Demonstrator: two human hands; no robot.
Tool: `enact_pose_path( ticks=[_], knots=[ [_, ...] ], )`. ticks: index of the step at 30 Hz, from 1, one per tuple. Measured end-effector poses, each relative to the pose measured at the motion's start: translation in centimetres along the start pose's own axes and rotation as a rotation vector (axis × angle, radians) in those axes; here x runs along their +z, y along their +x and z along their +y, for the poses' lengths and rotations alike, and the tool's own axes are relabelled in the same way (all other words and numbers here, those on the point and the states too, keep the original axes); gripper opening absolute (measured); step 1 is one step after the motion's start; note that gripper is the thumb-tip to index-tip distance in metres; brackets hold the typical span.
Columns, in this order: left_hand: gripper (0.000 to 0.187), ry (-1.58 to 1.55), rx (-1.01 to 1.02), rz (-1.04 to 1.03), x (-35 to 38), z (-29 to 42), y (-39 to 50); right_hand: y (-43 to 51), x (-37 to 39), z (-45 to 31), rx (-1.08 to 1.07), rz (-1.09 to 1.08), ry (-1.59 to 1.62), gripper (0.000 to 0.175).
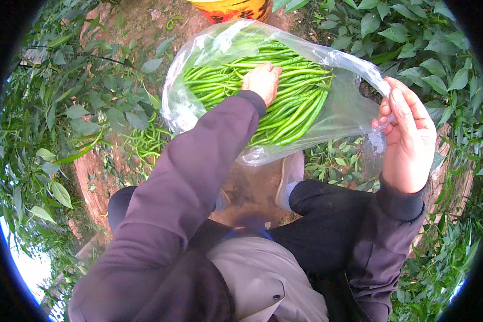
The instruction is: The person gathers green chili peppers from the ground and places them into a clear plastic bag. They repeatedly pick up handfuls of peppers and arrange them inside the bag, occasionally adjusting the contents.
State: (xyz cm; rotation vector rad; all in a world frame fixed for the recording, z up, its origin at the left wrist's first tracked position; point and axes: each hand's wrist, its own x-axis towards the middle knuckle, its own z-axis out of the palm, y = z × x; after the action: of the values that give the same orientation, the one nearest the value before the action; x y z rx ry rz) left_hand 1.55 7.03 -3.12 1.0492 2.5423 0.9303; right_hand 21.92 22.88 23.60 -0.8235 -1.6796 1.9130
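A clear plastic bag (346, 106) lies open before me, with many long green chili peppers (298, 108) inside, laid mostly side by side. My left hand (261, 82) reaches in through the bag's mouth and rests on the peppers near the middle of the pile. Its fingertips point away from me and are partly hidden, so whether it grips a pepper cannot be told. At the right, my right hand (408, 133) pinches the rim of the bag between thumb and fingers and holds it up.
Beyond the bag stands a yellow and orange bucket (233, 10). Small green peppers (147, 141) lie on the soil left of the bag, and one curled pepper (173, 23) lies near the bucket. Leafy pepper plants (434, 60) crowd both sides. My shoes (292, 173) are just below the bag.
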Motion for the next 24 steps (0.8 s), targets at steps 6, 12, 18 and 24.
enact_pose_path(
  ticks=[6,12,18,24],
  knots=[
    [0.029,0.008,0.154,0.189,-3.9,0.7,-0.3,0.0,0.0,0.0,-0.005,0.007,0.014,0.029],
    [0.032,0.148,0.015,0.149,-6.4,0.8,-1.6,0.0,0.0,0.0,-0.012,-0.002,0.006,0.028],
    [0.030,0.152,-0.001,0.169,-3.7,0.2,-3.3,-0.2,0.1,-0.1,-0.012,-0.007,-0.007,0.026],
    [0.030,-0.107,0.203,0.225,-4.2,-1.9,-4.1,-0.2,0.0,0.0,-0.017,0.000,0.003,0.026]
  ],
)
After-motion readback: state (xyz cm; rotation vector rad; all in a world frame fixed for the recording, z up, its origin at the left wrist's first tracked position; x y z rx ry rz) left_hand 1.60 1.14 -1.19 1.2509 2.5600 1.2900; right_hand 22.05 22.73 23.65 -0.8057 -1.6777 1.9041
